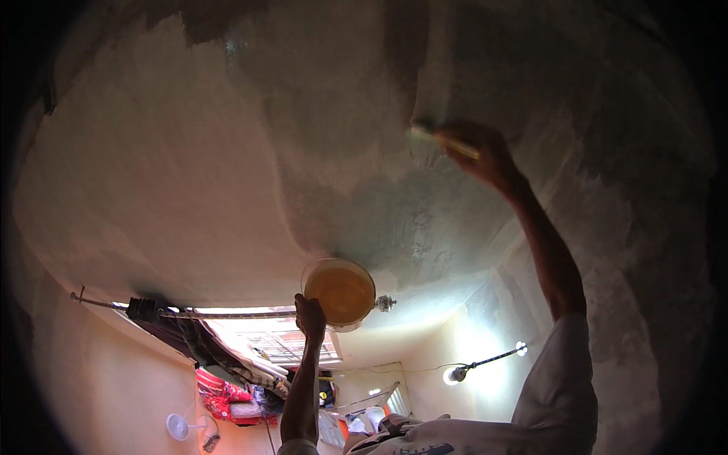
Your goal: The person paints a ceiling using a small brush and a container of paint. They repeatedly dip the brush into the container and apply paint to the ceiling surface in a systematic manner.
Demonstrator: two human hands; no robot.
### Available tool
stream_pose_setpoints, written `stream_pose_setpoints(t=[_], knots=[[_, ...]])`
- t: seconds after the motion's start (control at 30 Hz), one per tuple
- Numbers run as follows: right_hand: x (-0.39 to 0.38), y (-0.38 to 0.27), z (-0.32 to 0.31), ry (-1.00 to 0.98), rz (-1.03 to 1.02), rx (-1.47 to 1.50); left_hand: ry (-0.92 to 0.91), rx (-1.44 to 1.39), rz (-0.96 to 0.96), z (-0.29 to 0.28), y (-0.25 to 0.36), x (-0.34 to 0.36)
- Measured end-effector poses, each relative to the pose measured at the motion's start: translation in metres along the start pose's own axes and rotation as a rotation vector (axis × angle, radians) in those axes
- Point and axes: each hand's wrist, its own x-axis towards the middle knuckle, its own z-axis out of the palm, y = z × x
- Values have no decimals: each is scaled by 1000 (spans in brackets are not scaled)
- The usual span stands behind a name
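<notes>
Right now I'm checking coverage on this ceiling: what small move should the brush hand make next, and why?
Probably sweep the brush in the right hand leftward, since the ceiling there looks paler and unbrushed beside the darker, wet-looking patch.

A broad ceiling (pixel 227 152) fills most of the view, pale and patchy, with darker grey blotches toward its middle and top edge. Along its lower left edge runs a curtain rod (pixel 220 312), with dark curtain cloth (pixel 189 337) bunched just below it. A bright window (pixel 277 341) sits under the rod. Below, red cloth (pixel 224 398) lies heaped, and a small white fan (pixel 178 427) stands near the lower left. A lit lamp (pixel 456 374) glows on the pale wall (pixel 485 334) at right.
</notes>
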Motion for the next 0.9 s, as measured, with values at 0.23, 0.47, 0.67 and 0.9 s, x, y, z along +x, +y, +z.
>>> stream_pose_setpoints(t=[0.23,0.47,0.67,0.9], knots=[[71,-2,-48,206,-80,-85,-9,-5,-17,0,5,1],[-1,-14,12,164,-161,-158,9,19,-21,-3,1,2],[-92,-40,59,-21,-34,-104,-3,2,12,0,3,-3],[-62,-42,34,-127,101,-3,-14,-3,-15,0,3,0]])
